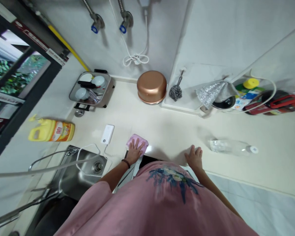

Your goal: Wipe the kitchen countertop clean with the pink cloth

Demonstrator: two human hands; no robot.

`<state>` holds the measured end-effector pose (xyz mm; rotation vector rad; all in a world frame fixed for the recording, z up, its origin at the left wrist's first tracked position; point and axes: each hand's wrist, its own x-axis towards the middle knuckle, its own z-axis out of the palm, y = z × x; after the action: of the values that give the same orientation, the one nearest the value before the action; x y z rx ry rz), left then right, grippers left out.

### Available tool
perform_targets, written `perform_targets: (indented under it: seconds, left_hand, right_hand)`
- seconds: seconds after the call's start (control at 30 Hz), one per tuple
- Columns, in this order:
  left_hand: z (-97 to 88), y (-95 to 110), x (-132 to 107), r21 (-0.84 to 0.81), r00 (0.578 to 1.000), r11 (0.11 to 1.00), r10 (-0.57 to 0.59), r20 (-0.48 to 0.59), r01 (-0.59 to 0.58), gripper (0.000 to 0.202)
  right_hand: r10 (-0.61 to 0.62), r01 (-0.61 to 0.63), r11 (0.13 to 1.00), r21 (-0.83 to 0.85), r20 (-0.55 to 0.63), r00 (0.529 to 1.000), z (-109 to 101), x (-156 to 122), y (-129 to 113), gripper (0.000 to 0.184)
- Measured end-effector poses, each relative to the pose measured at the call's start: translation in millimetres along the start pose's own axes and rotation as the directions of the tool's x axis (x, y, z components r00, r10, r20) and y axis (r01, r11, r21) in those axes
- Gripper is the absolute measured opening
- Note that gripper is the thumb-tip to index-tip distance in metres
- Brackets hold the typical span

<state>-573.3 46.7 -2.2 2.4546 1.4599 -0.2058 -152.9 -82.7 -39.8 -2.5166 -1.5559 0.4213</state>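
Observation:
My left hand lies flat with spread fingers on a folded pink cloth near the counter's front edge. Part of the cloth is hidden under the palm. My right hand rests on the same edge farther right, fingers apart and holding nothing. To its right a clear plastic bottle with a white cap lies on its side. Left of the cloth is a white power bank with a cable plugged in.
A steel sink and a yellow detergent jug are at left. Toward the wall stand an electric pan holding bowls and a copper-coloured pot. A scrubber and silvery cloth hang right. A white cable crosses the sink.

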Motion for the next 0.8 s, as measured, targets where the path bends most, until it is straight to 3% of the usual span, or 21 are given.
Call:
perform_targets:
  seconds: [0.13, 0.2, 0.27, 0.43, 0.53, 0.63, 0.7, 0.8]
  left_hand:
    - [4.0, 51.8, 30.1, -0.027, 0.98, 0.979, 0.201, 0.005, -0.201, 0.068]
    - [7.2, 84.9, 48.8, -0.056, 0.943, 0.942, 0.332, -0.003, -0.332, 0.067]
    - [12.3, 121.3, 68.1, -0.085, 0.872, 0.868, 0.489, -0.021, -0.488, 0.066]
    - [34.5, 211.3, 107.2, -0.095, 0.631, 0.626, 0.775, -0.034, -0.774, 0.06]
    - [43.7, 247.1, 123.7, -0.073, 0.572, 0.569, 0.82, -0.028, -0.819, 0.061]
    - [38.0, 258.4, 147.4, -0.088, 0.616, 0.611, 0.786, -0.056, -0.787, 0.063]
    - [24.5, 252.4, 171.7, -0.111, 0.705, 0.697, 0.707, -0.056, -0.708, 0.063]
    - [-4.7, 227.0, 215.5, -0.14, 0.872, 0.863, 0.489, -0.013, -0.486, 0.063]
  right_hand:
    - [-0.012, 0.013, 0.998, 0.061, -0.011, 1.0, -2.8, -1.1, 0.3, 0.079]
    - [-0.026, 0.027, 0.995, 0.092, -0.015, 1.0, -4.8, -0.7, 4.4, 0.075]
    - [-0.022, 0.025, 0.99, 0.141, -0.024, 0.999, -7.6, -0.9, 11.1, 0.069]
    - [0.069, -0.016, 0.951, 0.307, -0.162, 0.984, -19.7, -11.7, 32.6, 0.065]
    - [0.127, -0.046, 0.939, 0.341, -0.219, 0.968, -28.3, -24.1, 45.1, 0.065]
    - [0.185, -0.089, 0.932, 0.352, -0.25, 0.951, -34.2, -35.4, 55.7, 0.066]
    - [0.215, -0.115, 0.926, 0.36, -0.251, 0.944, -35.7, -41.0, 61.0, 0.068]
    - [0.229, -0.128, 0.917, 0.378, -0.236, 0.944, -34.9, -46.8, 65.4, 0.068]
